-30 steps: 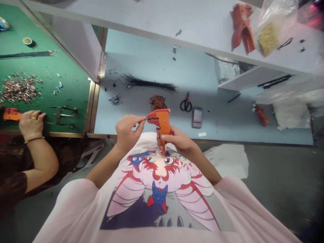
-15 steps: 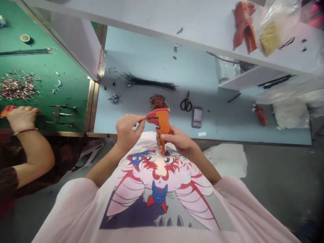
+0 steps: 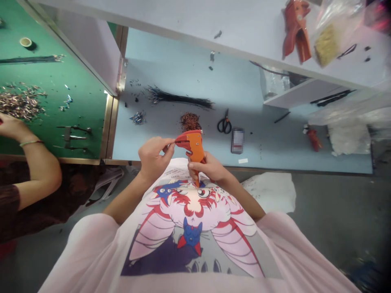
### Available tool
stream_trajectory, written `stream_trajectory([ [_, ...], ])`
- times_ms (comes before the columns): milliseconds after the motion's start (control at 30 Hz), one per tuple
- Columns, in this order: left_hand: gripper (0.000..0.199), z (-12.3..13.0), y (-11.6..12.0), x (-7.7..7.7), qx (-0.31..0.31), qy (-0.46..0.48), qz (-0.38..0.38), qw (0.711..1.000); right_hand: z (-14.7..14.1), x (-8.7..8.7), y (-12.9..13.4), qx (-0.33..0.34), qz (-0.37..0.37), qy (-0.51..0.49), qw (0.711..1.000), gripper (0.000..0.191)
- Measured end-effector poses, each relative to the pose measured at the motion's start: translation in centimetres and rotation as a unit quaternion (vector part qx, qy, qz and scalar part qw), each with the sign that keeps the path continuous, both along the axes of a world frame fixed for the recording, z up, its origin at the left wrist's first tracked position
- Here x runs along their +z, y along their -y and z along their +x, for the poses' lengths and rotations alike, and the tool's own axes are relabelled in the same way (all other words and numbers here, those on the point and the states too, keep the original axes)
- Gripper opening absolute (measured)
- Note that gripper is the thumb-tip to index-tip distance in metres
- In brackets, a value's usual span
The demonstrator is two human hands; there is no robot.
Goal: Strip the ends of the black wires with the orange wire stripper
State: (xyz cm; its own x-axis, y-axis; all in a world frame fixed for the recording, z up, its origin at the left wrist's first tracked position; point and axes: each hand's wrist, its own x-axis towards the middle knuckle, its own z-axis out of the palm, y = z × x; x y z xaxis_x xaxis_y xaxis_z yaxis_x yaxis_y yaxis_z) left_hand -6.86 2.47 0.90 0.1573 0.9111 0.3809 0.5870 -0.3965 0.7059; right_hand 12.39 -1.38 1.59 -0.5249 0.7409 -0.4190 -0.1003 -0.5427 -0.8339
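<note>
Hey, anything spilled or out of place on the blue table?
Nothing looks damaged, but copper-coloured scraps lie heaped loose, uncontained just beyond the orange tool, and small dark bits are strewn near the left end of the black bundle.

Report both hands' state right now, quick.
Left hand: closed in a pinch at the nose of the orange-and-red hand tool; anything pinched is too small to tell.
Right hand: closed, holding that tool.

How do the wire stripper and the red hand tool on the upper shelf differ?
The wire stripper is orange with a red nose; the red hand tool is mainly red.
The wire stripper is gripped in the right hand; the red hand tool lies on the upper shelf.
Both have red parts.
</note>
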Motion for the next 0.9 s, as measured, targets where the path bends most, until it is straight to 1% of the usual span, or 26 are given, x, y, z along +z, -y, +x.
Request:
stream_trajectory([
  [167,0.014,0.14,0.2,-0.24,0.012,0.004,-0.011,1.0,-0.32,-0.47,0.21,-0.02,-0.014,0.0,1.0,0.026],
  [300,0.014,0.21,0.31,-0.32,0.013,0.009,-0.021,1.0,-0.43,-0.34,0.21,-0.024,-0.014,-0.004,1.0,0.026],
  [567,0.012,0.27,0.36,-0.52,0.006,0.032,-0.008,0.999,-0.5,-0.18,0.34,-0.037,-0.013,0.002,0.999,0.027],
  [900,0.012,0.35,0.47,-0.48,0.011,0.031,-0.016,0.999,-0.61,-0.2,0.46,-0.041,-0.016,-0.007,0.999,0.027],
])
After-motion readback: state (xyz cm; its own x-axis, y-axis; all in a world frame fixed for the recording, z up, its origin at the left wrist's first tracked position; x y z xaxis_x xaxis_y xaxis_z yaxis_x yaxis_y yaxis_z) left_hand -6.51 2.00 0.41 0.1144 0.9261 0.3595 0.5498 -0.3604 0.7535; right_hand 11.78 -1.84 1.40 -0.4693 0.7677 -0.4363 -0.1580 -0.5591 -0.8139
